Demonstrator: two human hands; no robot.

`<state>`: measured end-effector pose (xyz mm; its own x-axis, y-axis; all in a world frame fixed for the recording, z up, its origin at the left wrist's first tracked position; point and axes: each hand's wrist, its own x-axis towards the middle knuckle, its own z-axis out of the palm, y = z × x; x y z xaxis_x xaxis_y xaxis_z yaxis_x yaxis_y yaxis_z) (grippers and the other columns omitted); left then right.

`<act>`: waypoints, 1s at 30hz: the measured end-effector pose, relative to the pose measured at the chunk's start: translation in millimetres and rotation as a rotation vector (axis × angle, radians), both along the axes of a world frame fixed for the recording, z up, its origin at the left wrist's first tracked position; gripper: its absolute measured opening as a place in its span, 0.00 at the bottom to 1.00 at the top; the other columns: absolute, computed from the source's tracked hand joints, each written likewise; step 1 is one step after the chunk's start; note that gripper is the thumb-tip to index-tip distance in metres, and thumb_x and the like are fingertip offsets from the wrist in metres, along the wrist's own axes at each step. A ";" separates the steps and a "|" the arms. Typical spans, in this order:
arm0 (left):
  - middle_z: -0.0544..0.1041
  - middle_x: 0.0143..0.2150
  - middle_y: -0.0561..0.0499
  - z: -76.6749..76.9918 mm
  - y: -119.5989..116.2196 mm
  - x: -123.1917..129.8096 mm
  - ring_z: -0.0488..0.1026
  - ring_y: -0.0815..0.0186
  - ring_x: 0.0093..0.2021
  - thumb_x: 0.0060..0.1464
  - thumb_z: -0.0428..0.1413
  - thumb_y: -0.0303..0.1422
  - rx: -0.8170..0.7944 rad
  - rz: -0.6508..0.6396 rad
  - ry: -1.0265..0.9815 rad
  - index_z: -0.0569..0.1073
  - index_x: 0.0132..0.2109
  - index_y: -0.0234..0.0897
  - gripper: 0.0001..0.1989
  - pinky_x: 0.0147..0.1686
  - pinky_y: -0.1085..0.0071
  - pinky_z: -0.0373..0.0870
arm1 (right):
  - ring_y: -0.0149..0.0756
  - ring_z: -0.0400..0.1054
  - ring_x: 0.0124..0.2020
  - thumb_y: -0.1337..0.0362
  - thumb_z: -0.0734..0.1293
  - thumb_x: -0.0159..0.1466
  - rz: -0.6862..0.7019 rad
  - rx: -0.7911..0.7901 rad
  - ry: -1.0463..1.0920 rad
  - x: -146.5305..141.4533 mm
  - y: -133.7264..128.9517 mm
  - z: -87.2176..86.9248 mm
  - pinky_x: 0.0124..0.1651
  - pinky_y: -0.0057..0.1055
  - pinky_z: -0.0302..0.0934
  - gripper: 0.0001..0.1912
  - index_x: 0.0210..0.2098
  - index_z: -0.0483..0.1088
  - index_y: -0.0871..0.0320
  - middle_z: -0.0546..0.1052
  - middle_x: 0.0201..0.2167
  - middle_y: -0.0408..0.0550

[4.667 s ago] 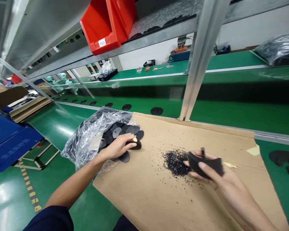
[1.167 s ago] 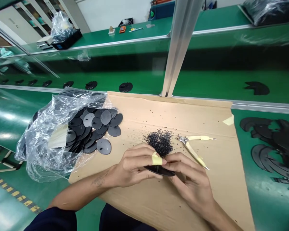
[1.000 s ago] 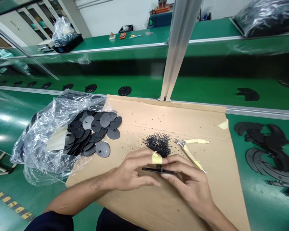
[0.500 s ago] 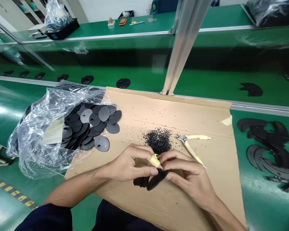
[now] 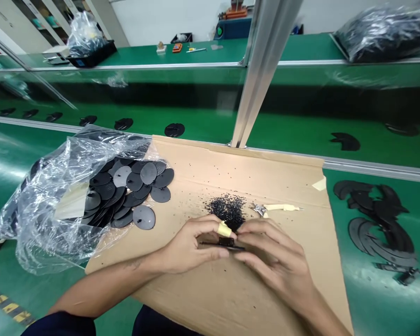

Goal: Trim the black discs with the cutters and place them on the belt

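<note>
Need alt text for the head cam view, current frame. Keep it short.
A left hand and a right hand hold a thin black piece, seen edge-on, over a cardboard sheet; yellow tape wraps a left finger. Nearby are black granules, yellow-handled side cutters, and a clear plastic bag of black discs.

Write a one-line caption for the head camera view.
Left hand and right hand hold a thin black part above cardboard, beside black granules and yellow-handled pliers.
</note>
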<state>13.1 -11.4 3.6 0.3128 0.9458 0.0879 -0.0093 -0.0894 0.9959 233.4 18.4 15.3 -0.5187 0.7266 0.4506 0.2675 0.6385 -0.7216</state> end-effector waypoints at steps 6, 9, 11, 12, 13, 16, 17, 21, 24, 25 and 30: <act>0.82 0.42 0.45 -7.1 6.2 -4.3 0.80 0.63 0.42 0.56 0.65 0.36 0.031 0.207 0.069 0.80 0.47 0.35 0.13 0.43 0.67 0.78 | 0.59 0.69 0.52 0.43 0.69 0.62 -0.247 0.203 -0.644 58.9 41.1 -17.6 0.46 0.55 0.70 0.33 0.59 0.69 0.57 0.73 0.52 0.62; 0.83 0.41 0.45 -7.2 9.9 -7.5 0.80 0.62 0.42 0.57 0.64 0.36 0.082 0.239 0.131 0.81 0.44 0.34 0.11 0.43 0.67 0.78 | 0.55 0.72 0.44 0.47 0.68 0.63 -0.310 0.205 -0.723 69.8 44.2 -24.0 0.38 0.48 0.70 0.27 0.55 0.71 0.58 0.75 0.45 0.60; 0.83 0.39 0.45 -6.9 11.3 -8.2 0.80 0.63 0.41 0.58 0.63 0.36 0.122 0.240 0.158 0.81 0.43 0.34 0.10 0.42 0.67 0.78 | 0.49 0.73 0.40 0.51 0.66 0.65 -0.323 0.169 -0.640 63.9 40.1 -21.6 0.35 0.41 0.70 0.22 0.54 0.71 0.57 0.74 0.44 0.57; 0.83 0.39 0.45 -6.7 11.8 -8.3 0.80 0.63 0.40 0.58 0.63 0.36 0.136 0.237 0.167 0.81 0.44 0.35 0.10 0.41 0.67 0.78 | 0.47 0.73 0.39 0.53 0.65 0.66 -0.318 0.151 -0.575 58.2 37.2 -18.8 0.34 0.39 0.69 0.20 0.54 0.70 0.56 0.74 0.44 0.56; 0.83 0.39 0.45 -6.6 12.0 -8.3 0.79 0.63 0.40 0.59 0.62 0.36 0.147 0.232 0.174 0.81 0.44 0.35 0.10 0.41 0.67 0.78 | 0.45 0.73 0.39 0.56 0.65 0.67 -0.301 0.134 -0.510 51.5 34.0 -15.6 0.35 0.38 0.69 0.19 0.54 0.69 0.56 0.74 0.44 0.55; 0.81 0.40 0.45 -6.5 12.2 -9.1 0.78 0.63 0.41 0.59 0.62 0.35 0.187 0.204 0.192 0.80 0.46 0.35 0.10 0.42 0.67 0.77 | 0.47 0.74 0.45 0.61 0.63 0.66 -0.218 0.131 -0.389 31.8 24.9 -6.7 0.43 0.41 0.70 0.17 0.54 0.67 0.55 0.76 0.46 0.55; 0.81 0.41 0.45 -6.6 12.0 -9.7 0.78 0.64 0.41 0.59 0.62 0.34 0.212 0.185 0.200 0.80 0.47 0.36 0.10 0.43 0.67 0.76 | 0.48 0.73 0.46 0.63 0.63 0.66 -0.195 0.152 -0.378 26.6 22.3 -4.8 0.44 0.43 0.70 0.17 0.54 0.66 0.55 0.76 0.46 0.55; 0.78 0.41 0.46 -7.5 10.4 -11.7 0.75 0.65 0.41 0.60 0.61 0.31 0.337 0.083 0.267 0.78 0.53 0.37 0.15 0.40 0.68 0.74 | 0.48 0.72 0.45 0.64 0.64 0.65 -0.171 0.318 -0.405 15.3 16.1 -2.5 0.43 0.43 0.69 0.19 0.55 0.66 0.57 0.77 0.44 0.56; 0.76 0.41 0.45 -9.4 9.0 -11.3 0.73 0.64 0.40 0.62 0.59 0.31 0.372 0.033 0.335 0.75 0.58 0.35 0.18 0.38 0.68 0.73 | 0.50 0.71 0.45 0.65 0.64 0.65 -0.172 0.426 -0.446 13.6 14.0 -3.4 0.42 0.43 0.68 0.18 0.55 0.66 0.60 0.77 0.44 0.59; 0.76 0.41 0.44 -10.0 8.7 -11.1 0.73 0.64 0.40 0.62 0.59 0.31 0.374 0.029 0.356 0.74 0.59 0.35 0.19 0.38 0.68 0.73 | 0.50 0.71 0.44 0.65 0.64 0.65 -0.174 0.454 -0.457 13.6 13.5 -3.8 0.42 0.43 0.67 0.18 0.54 0.66 0.61 0.77 0.43 0.59; 0.76 0.43 0.44 -10.8 8.9 -10.9 0.73 0.63 0.42 0.62 0.59 0.32 0.387 0.083 0.381 0.74 0.58 0.35 0.18 0.40 0.67 0.74 | 0.49 0.70 0.42 0.62 0.65 0.67 -0.228 0.459 -0.480 15.4 12.5 -5.3 0.40 0.43 0.67 0.20 0.57 0.67 0.60 0.77 0.42 0.58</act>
<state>2.2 -2.5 -7.2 0.3163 0.8896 0.3296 0.3683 -0.4353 0.8215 248.8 30.9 10.1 -0.5947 0.6320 0.4968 0.6525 0.7405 -0.1609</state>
